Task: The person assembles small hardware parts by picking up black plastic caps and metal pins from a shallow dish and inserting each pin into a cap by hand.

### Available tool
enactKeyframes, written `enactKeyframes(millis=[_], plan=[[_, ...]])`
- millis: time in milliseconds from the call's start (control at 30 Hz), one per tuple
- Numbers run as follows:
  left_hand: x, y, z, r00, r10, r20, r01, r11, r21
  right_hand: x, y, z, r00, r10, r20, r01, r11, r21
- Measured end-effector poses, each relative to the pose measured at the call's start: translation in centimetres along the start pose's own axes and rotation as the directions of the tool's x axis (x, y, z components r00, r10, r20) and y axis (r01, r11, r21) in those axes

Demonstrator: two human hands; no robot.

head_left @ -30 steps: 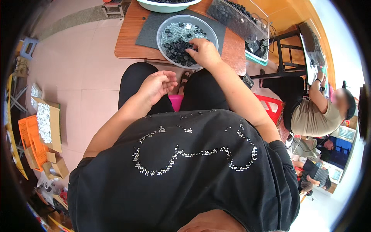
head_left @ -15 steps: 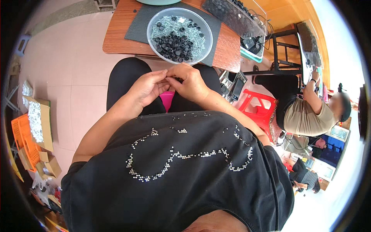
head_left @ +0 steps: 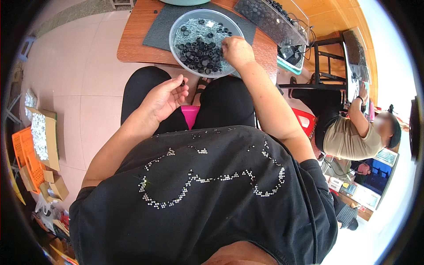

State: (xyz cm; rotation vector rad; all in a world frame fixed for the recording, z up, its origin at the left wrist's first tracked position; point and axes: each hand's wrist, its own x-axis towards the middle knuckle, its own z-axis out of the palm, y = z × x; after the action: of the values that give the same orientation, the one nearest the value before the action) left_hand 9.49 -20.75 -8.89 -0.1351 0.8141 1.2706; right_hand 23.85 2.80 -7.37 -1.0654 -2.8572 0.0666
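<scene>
My left hand (head_left: 165,98) is over my lap, palm turned up. Between its thumb and forefinger is a small black cap (head_left: 183,83). My right hand (head_left: 239,52) reaches over the right side of a clear plastic bowl (head_left: 174,53), its fingertips bent together down at the contents. Whatever those fingertips grip is hidden. Inside the bowl, round black caps (head_left: 201,57) are heaped toward the near side. Thin silvery screws or pins (head_left: 196,27) lie beyond and around them, along with a small white piece (head_left: 210,24).
The bowl rests on a dark mat (head_left: 157,37) on a brown wooden table (head_left: 132,46). A clear bin (head_left: 260,20) of black parts stands at the far right. A person (head_left: 353,137) sits to the right near a red stool (head_left: 304,121). Boxes and an orange crate (head_left: 26,150) are at left.
My hands were together over my lap and have parted. The right one has moved forward and right into the bowl; the left stays over my lap, a black cap now showing in it.
</scene>
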Motion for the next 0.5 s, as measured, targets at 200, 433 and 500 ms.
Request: enactKeyframes(millis=[200, 433, 500], plan=[[-0.4, 0.4, 0.2, 0.999, 0.009, 0.033, -0.009, 1.0, 0.0, -0.3, 0.2, 0.4, 0.995, -0.04, -0.094, 0.049, 0.995, 0.089], [-0.2, 0.3, 0.1, 1.0, -0.004, 0.024, 0.005, 0.999, -0.032, -1.0, 0.9, -0.8, 0.96, 0.269, -0.074, -0.194, 0.832, 0.52], [-0.2, 0.3, 0.1, 1.0, -0.012, 0.012, 0.013, 0.999, -0.031, -1.4, 1.6, -0.2, 0.94, 0.34, -0.002, -0.244, 0.678, 0.693]])
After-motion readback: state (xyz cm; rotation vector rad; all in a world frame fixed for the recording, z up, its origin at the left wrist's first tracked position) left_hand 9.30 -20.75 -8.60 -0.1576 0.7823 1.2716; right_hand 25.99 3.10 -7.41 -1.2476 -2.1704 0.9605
